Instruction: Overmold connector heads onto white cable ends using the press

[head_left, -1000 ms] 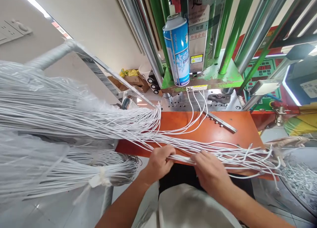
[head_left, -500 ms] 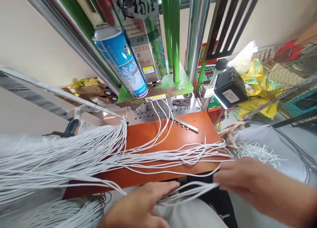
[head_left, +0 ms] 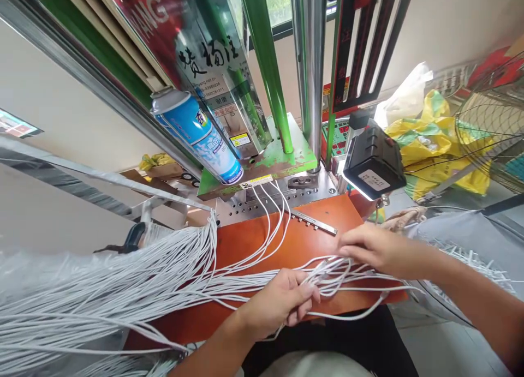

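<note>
Many white cables [head_left: 164, 262] run from the left across an orange board [head_left: 323, 216]. Over the board's front part, my left hand [head_left: 286, 298] is closed round a small bunch of looped cables. My right hand [head_left: 364, 249] is just right of that bunch, above the cable ends, its fingers pressed together; whatever they pinch is too small to make out. Several cables lead up from the board to a metal mould under the green press plate [head_left: 303, 156]. A slim metal bar [head_left: 314, 222] with small pegs lies on the board behind my right hand.
A blue spray can [head_left: 200, 137] leans at the press beside a clear guard. A black work lamp [head_left: 374, 161] hangs at its right. Yellow bags [head_left: 442, 142] and a wire fan cage [head_left: 495, 115] stand further right. White cable scraps [head_left: 475, 262] fill a container at the right.
Both hands have moved up from the board's front edge to over the cables, with the held bunch in my left hand. The head view has shifted slightly.
</note>
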The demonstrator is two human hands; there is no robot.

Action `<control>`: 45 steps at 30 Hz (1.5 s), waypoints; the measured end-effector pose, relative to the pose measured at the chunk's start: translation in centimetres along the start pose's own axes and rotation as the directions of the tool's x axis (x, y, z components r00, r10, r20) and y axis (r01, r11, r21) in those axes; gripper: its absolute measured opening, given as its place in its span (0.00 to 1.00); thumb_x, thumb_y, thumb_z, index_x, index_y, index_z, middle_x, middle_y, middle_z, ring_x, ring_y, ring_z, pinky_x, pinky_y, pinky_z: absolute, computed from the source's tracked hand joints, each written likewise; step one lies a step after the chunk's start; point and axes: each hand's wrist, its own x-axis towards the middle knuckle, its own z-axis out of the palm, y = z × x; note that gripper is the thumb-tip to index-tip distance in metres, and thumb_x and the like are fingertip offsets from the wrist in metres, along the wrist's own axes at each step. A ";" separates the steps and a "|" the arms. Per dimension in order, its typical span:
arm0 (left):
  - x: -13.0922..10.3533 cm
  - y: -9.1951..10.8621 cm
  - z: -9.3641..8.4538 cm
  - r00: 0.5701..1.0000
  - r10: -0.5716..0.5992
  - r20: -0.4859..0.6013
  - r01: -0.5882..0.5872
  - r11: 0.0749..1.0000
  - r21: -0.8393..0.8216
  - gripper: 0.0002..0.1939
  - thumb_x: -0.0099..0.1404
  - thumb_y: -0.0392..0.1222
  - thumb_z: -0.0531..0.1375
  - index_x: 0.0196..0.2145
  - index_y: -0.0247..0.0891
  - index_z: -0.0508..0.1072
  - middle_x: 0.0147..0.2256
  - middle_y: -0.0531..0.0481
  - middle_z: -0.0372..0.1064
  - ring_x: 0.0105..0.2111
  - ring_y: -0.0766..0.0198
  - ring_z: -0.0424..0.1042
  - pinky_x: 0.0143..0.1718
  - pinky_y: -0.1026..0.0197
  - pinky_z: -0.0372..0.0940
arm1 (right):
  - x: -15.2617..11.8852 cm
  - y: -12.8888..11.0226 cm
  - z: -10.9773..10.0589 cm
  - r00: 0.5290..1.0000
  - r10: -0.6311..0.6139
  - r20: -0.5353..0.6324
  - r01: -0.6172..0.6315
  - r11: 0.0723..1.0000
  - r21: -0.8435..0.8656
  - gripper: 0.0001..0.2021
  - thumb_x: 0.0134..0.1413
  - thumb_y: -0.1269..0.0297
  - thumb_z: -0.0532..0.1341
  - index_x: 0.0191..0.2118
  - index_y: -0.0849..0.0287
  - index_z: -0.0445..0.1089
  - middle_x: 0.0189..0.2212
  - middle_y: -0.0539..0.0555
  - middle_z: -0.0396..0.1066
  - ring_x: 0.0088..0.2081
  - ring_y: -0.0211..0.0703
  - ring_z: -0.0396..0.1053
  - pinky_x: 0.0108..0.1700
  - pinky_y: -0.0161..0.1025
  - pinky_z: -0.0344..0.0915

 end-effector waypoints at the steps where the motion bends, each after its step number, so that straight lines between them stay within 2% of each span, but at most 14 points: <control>1: 0.2 0.2 -0.1 1.000 -0.022 0.002 0.022 1.000 -0.008 0.22 0.69 0.59 0.61 0.38 0.33 0.74 0.22 0.56 0.63 0.16 0.76 0.55 0.17 0.70 0.47 | 0.1 0.5 -0.5 0.999 -0.002 -0.032 0.003 1.000 0.006 0.18 0.71 0.58 0.55 0.29 0.55 0.71 0.25 0.49 0.71 0.29 0.39 0.66 0.33 0.37 0.59; 6: 1.4 1.7 0.1 0.997 -0.045 0.061 0.046 0.999 -0.020 0.25 0.65 0.62 0.64 0.36 0.33 0.73 0.23 0.54 0.67 0.17 0.73 0.63 0.18 0.70 0.56 | 1.9 1.0 0.0 0.995 -0.091 -0.037 0.096 0.981 0.169 0.14 0.67 0.57 0.60 0.32 0.56 0.76 0.30 0.50 0.76 0.33 0.41 0.71 0.37 0.38 0.65; 10: 2.6 2.5 0.2 0.999 -0.020 0.043 0.022 0.998 -0.055 0.23 0.67 0.60 0.63 0.37 0.33 0.72 0.24 0.53 0.68 0.17 0.73 0.64 0.18 0.71 0.56 | 3.9 0.9 1.3 0.943 0.106 -0.316 0.024 0.924 0.381 0.16 0.67 0.50 0.60 0.47 0.55 0.76 0.43 0.54 0.78 0.44 0.46 0.75 0.49 0.42 0.70; 14: 4.1 3.2 0.1 0.998 0.061 0.025 -0.058 0.991 -0.123 0.23 0.66 0.59 0.65 0.34 0.33 0.71 0.23 0.51 0.67 0.17 0.71 0.64 0.19 0.69 0.58 | 5.0 1.1 3.4 0.976 0.077 -0.204 0.049 0.834 0.549 0.21 0.72 0.46 0.52 0.57 0.52 0.71 0.54 0.56 0.75 0.54 0.48 0.74 0.56 0.47 0.71; 15: 4.5 3.4 0.0 0.996 0.091 -0.001 -0.090 0.984 -0.156 0.22 0.66 0.58 0.65 0.35 0.33 0.71 0.22 0.53 0.66 0.16 0.73 0.61 0.18 0.70 0.55 | 5.2 1.5 4.0 0.966 0.084 -0.246 0.074 0.818 0.570 0.21 0.72 0.46 0.52 0.58 0.52 0.71 0.54 0.56 0.75 0.55 0.48 0.74 0.57 0.48 0.71; 16: 4.8 3.7 -0.3 0.993 0.115 -0.026 -0.117 0.974 -0.193 0.20 0.66 0.56 0.66 0.37 0.33 0.71 0.21 0.56 0.63 0.15 0.75 0.56 0.16 0.71 0.50 | 5.4 2.0 4.5 0.932 0.126 -0.339 0.093 0.822 0.562 0.21 0.72 0.47 0.51 0.58 0.52 0.70 0.55 0.57 0.75 0.56 0.49 0.73 0.58 0.48 0.71; 19: 5.6 4.4 -1.6 0.988 0.143 -0.057 -0.153 0.949 -0.275 0.18 0.68 0.52 0.65 0.45 0.35 0.72 0.20 0.62 0.55 0.15 0.77 0.41 0.16 0.71 0.38 | 5.5 4.1 5.9 0.744 0.233 -0.627 0.012 0.932 0.361 0.20 0.73 0.51 0.51 0.60 0.54 0.67 0.57 0.59 0.73 0.59 0.51 0.70 0.62 0.53 0.66; 20: 5.8 4.4 -2.1 0.987 0.151 -0.062 -0.162 0.948 -0.275 0.18 0.68 0.52 0.65 0.47 0.34 0.72 0.21 0.61 0.56 0.16 0.78 0.42 0.16 0.71 0.38 | 5.3 4.7 6.3 0.724 0.204 -0.659 -0.044 0.967 0.251 0.19 0.73 0.53 0.51 0.60 0.55 0.67 0.57 0.60 0.72 0.59 0.52 0.69 0.62 0.54 0.65; 24: 6.9 3.7 -3.8 0.967 0.201 -0.158 -0.234 0.945 -0.229 0.22 0.62 0.51 0.71 0.45 0.31 0.76 0.30 0.53 0.66 0.22 0.76 0.61 0.20 0.72 0.53 | 3.8 5.6 7.6 0.793 0.036 -0.609 -0.194 0.961 -0.196 0.14 0.72 0.58 0.52 0.50 0.58 0.72 0.43 0.61 0.72 0.45 0.55 0.69 0.48 0.53 0.67; 26: 7.4 3.1 -4.0 0.958 0.206 -0.202 -0.243 0.953 -0.183 0.24 0.60 0.52 0.73 0.44 0.30 0.75 0.30 0.52 0.68 0.23 0.74 0.66 0.23 0.70 0.60 | 2.9 5.4 7.8 0.808 0.001 -0.589 -0.221 0.928 -0.301 0.13 0.73 0.61 0.51 0.44 0.57 0.72 0.37 0.58 0.70 0.41 0.54 0.67 0.45 0.50 0.64; 31: 8.1 2.4 -3.5 0.942 0.182 -0.281 -0.195 0.981 -0.019 0.24 0.60 0.57 0.71 0.34 0.31 0.73 0.26 0.48 0.72 0.19 0.69 0.69 0.19 0.67 0.63 | 1.5 5.7 7.6 0.742 0.022 -0.670 -0.244 0.940 -0.240 0.10 0.72 0.59 0.54 0.44 0.57 0.69 0.35 0.54 0.72 0.34 0.45 0.71 0.38 0.43 0.61; 35: 8.4 2.9 -2.6 0.956 0.134 -0.262 -0.123 0.991 0.058 0.25 0.62 0.61 0.67 0.28 0.34 0.70 0.19 0.52 0.67 0.14 0.70 0.65 0.15 0.68 0.58 | 1.5 6.1 7.7 0.792 0.006 -0.611 -0.219 0.936 -0.275 0.13 0.74 0.57 0.52 0.48 0.57 0.71 0.35 0.53 0.73 0.35 0.47 0.72 0.39 0.43 0.60; 39: 8.7 3.8 -1.8 0.967 0.094 -0.239 -0.079 0.994 0.072 0.23 0.60 0.59 0.68 0.31 0.33 0.72 0.20 0.52 0.68 0.14 0.71 0.64 0.15 0.69 0.58 | 1.7 6.1 7.9 0.838 -0.011 -0.546 -0.178 0.940 -0.292 0.16 0.75 0.58 0.49 0.46 0.59 0.72 0.34 0.55 0.72 0.35 0.47 0.70 0.39 0.43 0.59; 45: 8.7 4.0 -1.4 0.967 0.068 -0.247 -0.055 0.997 0.060 0.22 0.58 0.57 0.69 0.30 0.33 0.73 0.19 0.53 0.67 0.14 0.71 0.63 0.16 0.69 0.56 | 1.6 6.5 8.1 0.799 0.003 -0.602 -0.200 0.944 -0.261 0.16 0.74 0.58 0.50 0.39 0.57 0.71 0.32 0.53 0.72 0.34 0.46 0.69 0.38 0.43 0.58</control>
